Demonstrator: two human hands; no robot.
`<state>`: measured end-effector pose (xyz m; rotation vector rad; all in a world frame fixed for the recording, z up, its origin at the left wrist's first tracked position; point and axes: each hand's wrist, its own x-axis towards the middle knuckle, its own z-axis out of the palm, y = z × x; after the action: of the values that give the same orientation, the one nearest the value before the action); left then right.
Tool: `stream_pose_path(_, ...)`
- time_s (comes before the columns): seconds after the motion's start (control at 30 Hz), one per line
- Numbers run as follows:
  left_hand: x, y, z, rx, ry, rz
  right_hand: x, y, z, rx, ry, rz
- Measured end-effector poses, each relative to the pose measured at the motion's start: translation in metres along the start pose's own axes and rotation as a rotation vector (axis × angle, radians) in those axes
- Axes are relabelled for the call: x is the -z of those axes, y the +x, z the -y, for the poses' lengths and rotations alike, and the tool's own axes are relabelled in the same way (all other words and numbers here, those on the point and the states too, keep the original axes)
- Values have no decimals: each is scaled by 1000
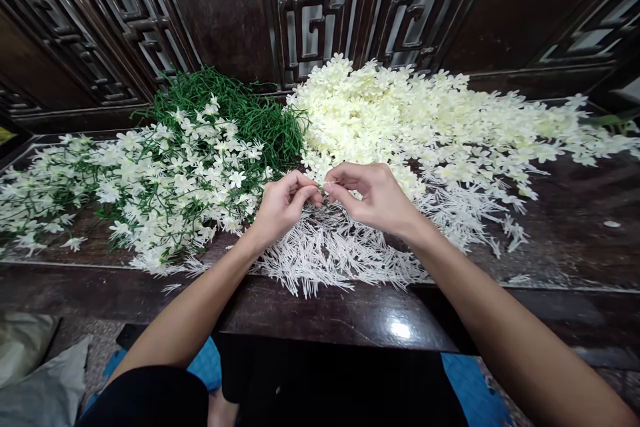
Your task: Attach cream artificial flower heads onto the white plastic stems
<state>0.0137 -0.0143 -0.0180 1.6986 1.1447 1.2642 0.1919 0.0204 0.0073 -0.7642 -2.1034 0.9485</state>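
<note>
Some black clothes (340,383) are closest, down at the bottom. A bit of bare foot (221,410) peeks out by them. A blue mat (463,387) lies on the floor, and pale bags (45,383) sit at the left.

Next comes the shiny dark brown surface (330,313), with a bright spot of light near its front edge. Lots of thin white sticks (330,257) lie on it in a messy heap, right below the hands. More of them spread to the right, past the right wrist.

The left hand (281,205) and the right hand (377,199) meet in the middle, over the back of the stick heap. The thumb and fingers of each hand are pinched shut on a tiny green and white piece (325,185). It is up between the two hands, and too small to see well.

On the left is a big pile of white flowers with green stems (173,180). Behind its right part is a fluffy bunch of green stems (250,110). To the right of that is a huge pile of creamy flowers (390,110), and it stretches far to the right. One small white bit (611,223) lies alone on the right side.

At the very back stands dark wood (220,13) with twisty square shapes cut in it.
</note>
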Motion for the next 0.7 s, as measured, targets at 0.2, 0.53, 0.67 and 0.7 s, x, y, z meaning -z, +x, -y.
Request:
stream_pose_path(0.2,-2,-1,0,-8,0,-14,-3,0,-3,40,40,-20)
stream_pose_path(0.53,-6,-4,1,-90,3,-88,-7,-1,-1,79,61,-58)
stream_pose_path(0.67,-5,-4,3,-130,77,-77,-7,-1,-2,164,15,-68)
stream_pose_path(0.7,-5,-4,4,-140,88,-76,-7,-1,-2,185,-12,-67)
